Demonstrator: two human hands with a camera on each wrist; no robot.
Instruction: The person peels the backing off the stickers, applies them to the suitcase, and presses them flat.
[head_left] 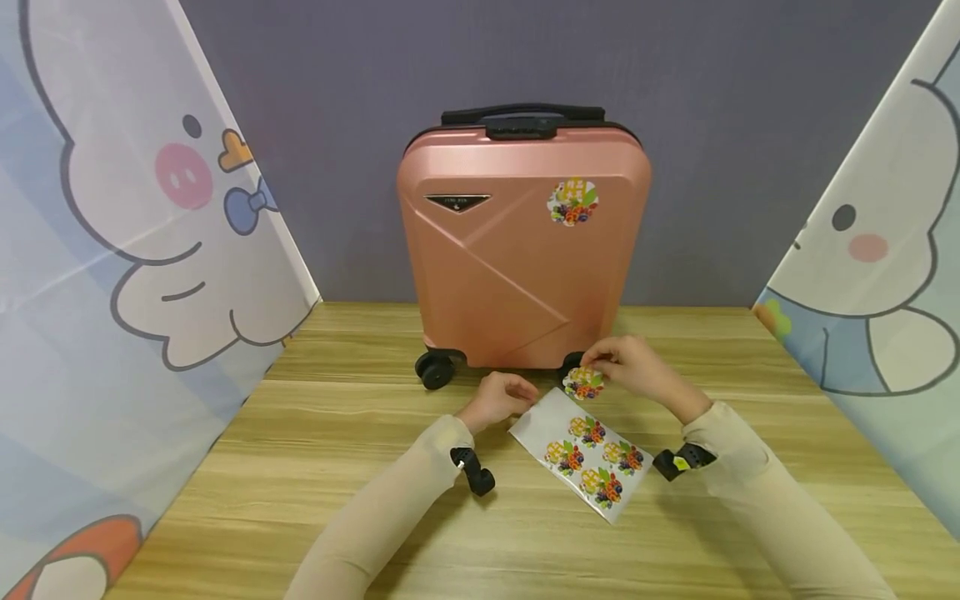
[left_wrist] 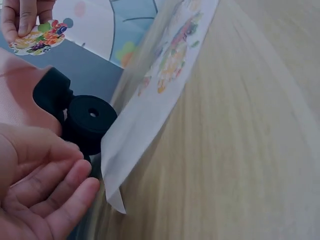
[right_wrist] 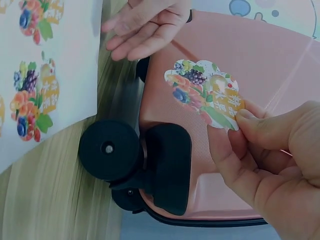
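Suitcase: the pink suitcase (head_left: 510, 283) stands upright on the counter (head_left: 337, 367), long axis vertical, handle (head_left: 522, 111) up, wheels down, broad face toward the person.
Held sticker: the fruit-printed sticker (right_wrist: 202, 95) is in front of the suitcase's lower right wheel (right_wrist: 112, 150), seen from the head; it is nearly round, its outline scalloped, with no clear long axis. Its printed side faces the head camera, yellow lettering toward the upper left.
Right hand: the right hand (head_left: 628, 367), before the suitcase's lower right corner, pinches that sticker by its edge between thumb and fingers.
Left hand: the left hand (head_left: 497, 398), in front of the suitcase's base, is loosely curved, fingers a little apart, holding nothing, just beside the sheet.
Sheet: the white sticker sheet (head_left: 540, 417) lies before the suitcase, long axis slanting from its blank end near the wheel to the printed end, away and rightward.
Placed sticker: the stuck sticker (head_left: 573, 202) sits on the suitcase's upper right, lettering upward.
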